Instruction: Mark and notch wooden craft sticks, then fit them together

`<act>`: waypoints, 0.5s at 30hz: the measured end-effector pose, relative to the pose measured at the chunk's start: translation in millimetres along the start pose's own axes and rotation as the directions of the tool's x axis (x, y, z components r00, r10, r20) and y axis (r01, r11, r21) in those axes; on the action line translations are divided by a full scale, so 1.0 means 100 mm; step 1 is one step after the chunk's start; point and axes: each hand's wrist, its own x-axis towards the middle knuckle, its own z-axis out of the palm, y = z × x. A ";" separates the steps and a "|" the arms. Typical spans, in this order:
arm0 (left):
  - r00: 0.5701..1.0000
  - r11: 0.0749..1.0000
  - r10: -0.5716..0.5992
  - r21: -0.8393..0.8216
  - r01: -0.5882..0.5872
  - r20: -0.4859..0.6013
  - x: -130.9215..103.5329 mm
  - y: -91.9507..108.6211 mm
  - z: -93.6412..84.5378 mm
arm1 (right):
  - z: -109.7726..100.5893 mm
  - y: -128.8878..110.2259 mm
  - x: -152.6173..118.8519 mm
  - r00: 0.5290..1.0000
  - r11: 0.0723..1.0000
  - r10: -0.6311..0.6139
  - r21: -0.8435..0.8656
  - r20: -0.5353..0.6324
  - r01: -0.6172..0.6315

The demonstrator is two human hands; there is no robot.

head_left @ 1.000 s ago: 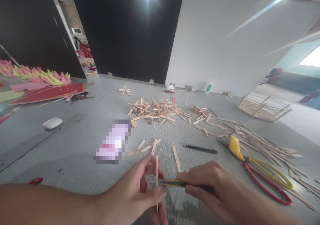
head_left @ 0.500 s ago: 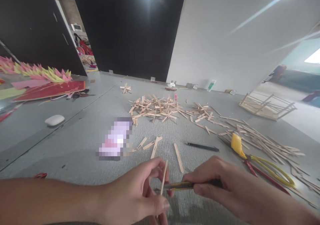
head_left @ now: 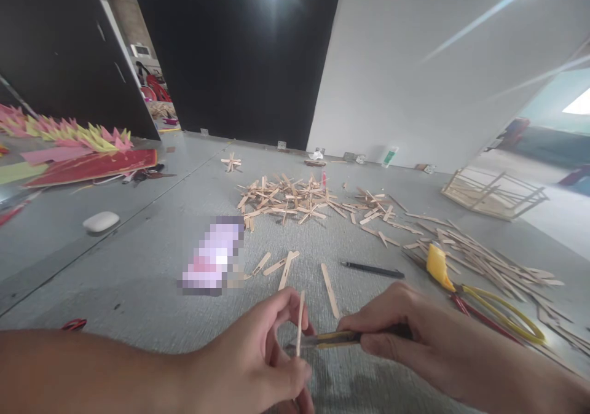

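Note:
Between the thumb and fingers of my left hand [head_left: 271,359] a thin wooden craft stick [head_left: 300,325] stands nearly upright, edge toward me. My right hand [head_left: 391,328] is wrapped round a utility knife [head_left: 338,339] with yellow on its body. The blade points left and meets the stick inside the curl of my left fingers; how deep it sits in the wood I cannot tell. Just beyond my hands lie a loose craft stick [head_left: 329,291] and a few others [head_left: 286,271], some with slots cut in them. A black pen [head_left: 372,270] rests beyond my right hand.
Scissors with yellow and red handles [head_left: 465,294] lie at right, by a pile of long sticks [head_left: 498,263]. Farther back are a heap of stick pieces [head_left: 286,196] and a small stick frame [head_left: 495,196]. A blurred-out phone [head_left: 214,257] and a white case [head_left: 101,222] lie left.
The stick in my left hand has tilted slightly more upright, its top shifting a little left. My right hand with the knife has barely moved.

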 end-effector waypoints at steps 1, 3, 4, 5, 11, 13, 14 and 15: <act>1.000 1.000 0.008 -0.009 -0.008 -0.008 0.01 -0.01 0.00 | 0.01 -0.01 0.00 1.000 1.000 -0.003 -0.002 -0.003 0.003; 0.999 0.999 0.039 -0.036 -0.041 -0.030 0.02 -0.05 -0.01 | 0.07 -0.04 -0.01 1.000 1.000 0.009 -0.014 0.011 -0.009; 0.998 0.997 0.056 -0.053 -0.058 -0.038 0.03 -0.06 -0.02 | 0.11 -0.06 -0.01 0.999 0.999 0.034 -0.031 0.028 -0.033; 0.996 0.995 0.073 -0.068 -0.075 -0.043 0.04 -0.08 -0.02 | 0.16 -0.08 -0.01 0.996 0.996 0.073 -0.058 0.054 -0.070; 0.997 0.998 0.064 -0.020 -0.065 -0.035 0.02 -0.05 -0.02 | 0.42 -0.15 0.05 0.974 0.977 0.174 -0.145 0.146 -0.153; 1.000 0.998 0.001 0.065 0.000 -0.017 -0.01 0.00 -0.02 | 0.40 -0.12 0.07 0.989 0.990 0.089 -0.119 0.122 -0.074; 0.999 0.992 -0.040 0.117 0.041 -0.013 -0.02 0.03 -0.02 | 0.37 -0.09 0.07 0.992 0.993 0.042 -0.112 0.118 -0.028; 0.996 0.978 -0.084 0.190 0.082 0.002 -0.03 0.06 -0.02 | 0.33 -0.07 0.07 0.992 0.993 -0.004 -0.118 0.123 0.018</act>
